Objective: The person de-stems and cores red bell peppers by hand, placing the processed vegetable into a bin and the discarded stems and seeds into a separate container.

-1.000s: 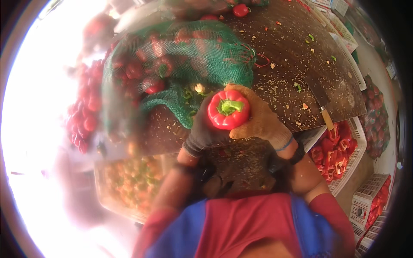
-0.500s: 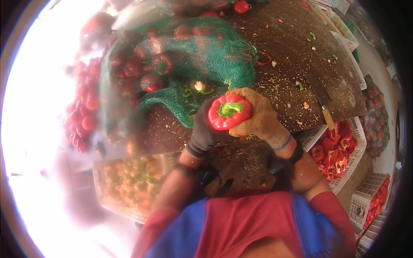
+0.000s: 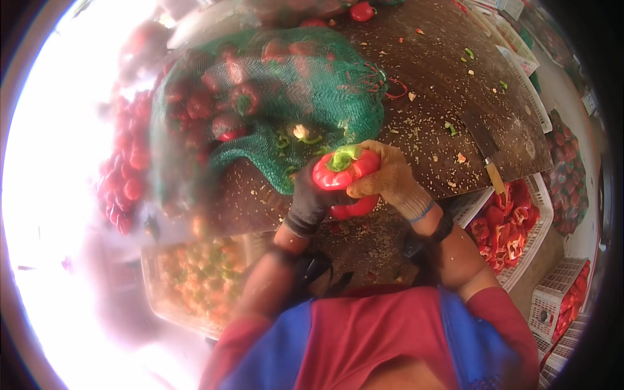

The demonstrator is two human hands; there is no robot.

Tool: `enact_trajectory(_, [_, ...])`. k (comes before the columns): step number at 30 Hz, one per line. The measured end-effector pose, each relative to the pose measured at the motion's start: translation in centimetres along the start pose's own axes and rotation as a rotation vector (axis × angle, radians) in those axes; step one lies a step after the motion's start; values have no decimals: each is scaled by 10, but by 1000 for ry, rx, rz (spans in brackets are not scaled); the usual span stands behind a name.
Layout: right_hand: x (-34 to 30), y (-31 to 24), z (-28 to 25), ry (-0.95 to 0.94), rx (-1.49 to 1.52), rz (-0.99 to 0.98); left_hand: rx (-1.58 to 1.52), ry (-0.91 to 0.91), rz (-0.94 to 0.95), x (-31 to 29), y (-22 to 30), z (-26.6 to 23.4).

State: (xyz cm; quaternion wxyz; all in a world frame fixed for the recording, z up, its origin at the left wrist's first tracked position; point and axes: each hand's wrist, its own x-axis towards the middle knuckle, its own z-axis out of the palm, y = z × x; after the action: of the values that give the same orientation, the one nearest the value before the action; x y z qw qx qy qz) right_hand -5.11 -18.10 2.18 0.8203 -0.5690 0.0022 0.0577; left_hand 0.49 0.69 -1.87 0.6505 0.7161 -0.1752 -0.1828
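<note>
A red bell pepper with a thick green stem is held between my two gloved hands over the near edge of the table. My left hand, in a dark grey glove, closes on its left side. From the right, my right hand, in a tan knit glove, wraps it with the thumb across the front. Below the pepper shows another red, glossy part; I cannot tell whether it belongs to the same pepper. Just beyond my hands lies a green mesh sack of red peppers.
A wooden-handled knife lies at the right on the seed-strewn brown table. Below it stands a white crate of cut red peppers. At lower left, a hazy crate holds pale green-and-orange pieces. More crates line the right.
The pepper has tilted in my hands, its stem end tipping away from me and more of its side showing. A red part has come into view below it. My right hand has shifted slightly downward.
</note>
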Motion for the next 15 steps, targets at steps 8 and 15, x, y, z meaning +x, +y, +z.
enact_trajectory(8, [5,9,-5,4,134,53,-320,-51,-85,0,9,3])
enact_trajectory(15, [9,17,-7,-100,413,22,-761,-162,-177,-3,10,8])
